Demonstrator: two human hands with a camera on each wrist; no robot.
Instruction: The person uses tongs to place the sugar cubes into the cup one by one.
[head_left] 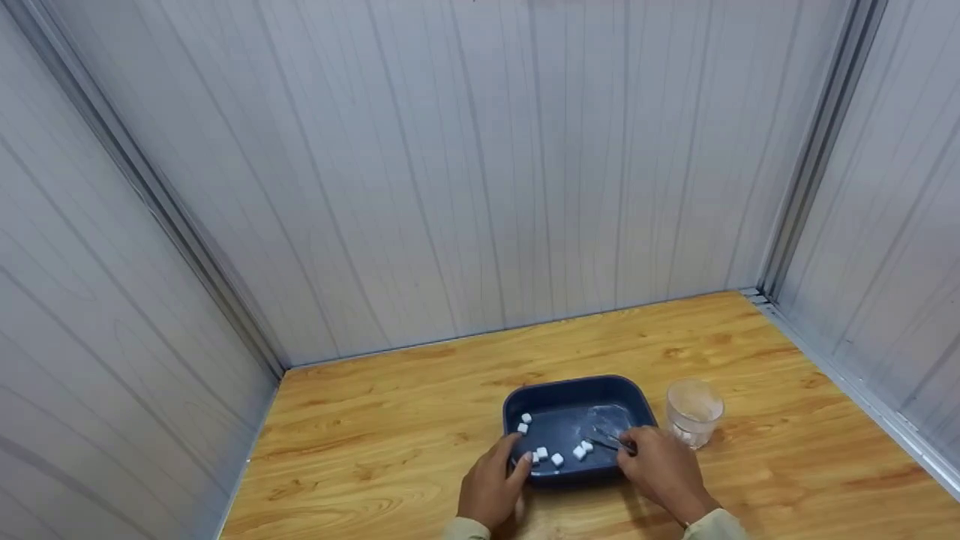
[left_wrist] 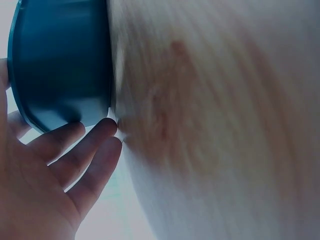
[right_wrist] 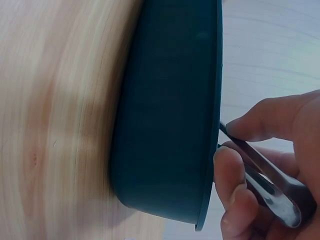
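Observation:
A dark blue rectangular tray [head_left: 570, 474] stands on the wooden table with several small white cubes [head_left: 557, 460] along its left and near sides. At its near left corner my left hand [head_left: 489, 480] grips it, thumb over the rim and fingertips on the outer wall [left_wrist: 60, 60]. My right hand [head_left: 664, 466] pinches small metal tongs [right_wrist: 275, 190] between thumb and fingers at the right rim. Inside the tray, the tongs' two prongs are spread and point left, the lower one close to a pair of cubes. The tray's wall hides the tips in the right wrist view.
A clear drinking glass [head_left: 694, 412] stands right of the tray, close behind my right hand. Whitish residue marks the tray's floor. Pale panel walls [head_left: 480, 187] enclose the wooden table [head_left: 360, 450] at the back and both sides.

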